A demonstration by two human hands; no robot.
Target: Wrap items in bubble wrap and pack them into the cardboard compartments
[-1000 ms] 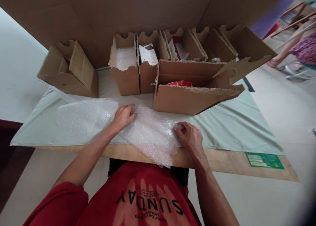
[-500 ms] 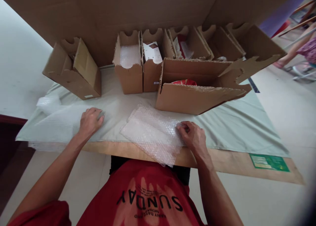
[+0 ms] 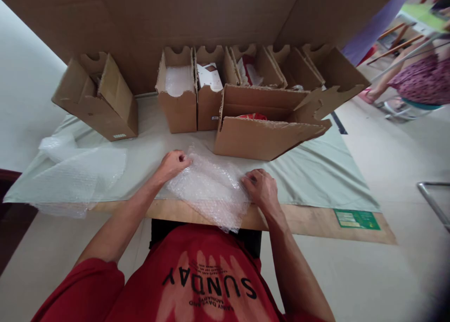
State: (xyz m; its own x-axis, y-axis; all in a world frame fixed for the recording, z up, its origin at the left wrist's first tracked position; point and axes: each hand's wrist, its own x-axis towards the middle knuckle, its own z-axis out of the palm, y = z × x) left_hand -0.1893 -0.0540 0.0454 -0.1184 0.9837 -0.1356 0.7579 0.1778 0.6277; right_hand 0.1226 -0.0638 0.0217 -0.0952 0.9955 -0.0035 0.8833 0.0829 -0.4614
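A sheet of bubble wrap (image 3: 211, 190) lies on the table's near edge and hangs slightly over it. My left hand (image 3: 172, 165) grips its far left corner with curled fingers. My right hand (image 3: 260, 188) pinches its right edge. A pile of more bubble wrap (image 3: 73, 174) lies at the left end of the table. Just behind the sheet stands an open cardboard box (image 3: 267, 137) with something red (image 3: 251, 116) inside.
A pale green cloth (image 3: 316, 172) covers the table, whose wooden edge (image 3: 316, 223) bears a green label (image 3: 356, 219). Several narrow cardboard boxes (image 3: 177, 94) stand along a big cardboard wall; another box (image 3: 94, 99) lies tilted at left. A seated person (image 3: 418, 76) is at far right.
My left hand pushed the loose bubble wrap away to the left, then came back and took the sheet's far left corner. My right hand stayed on the sheet's right edge.
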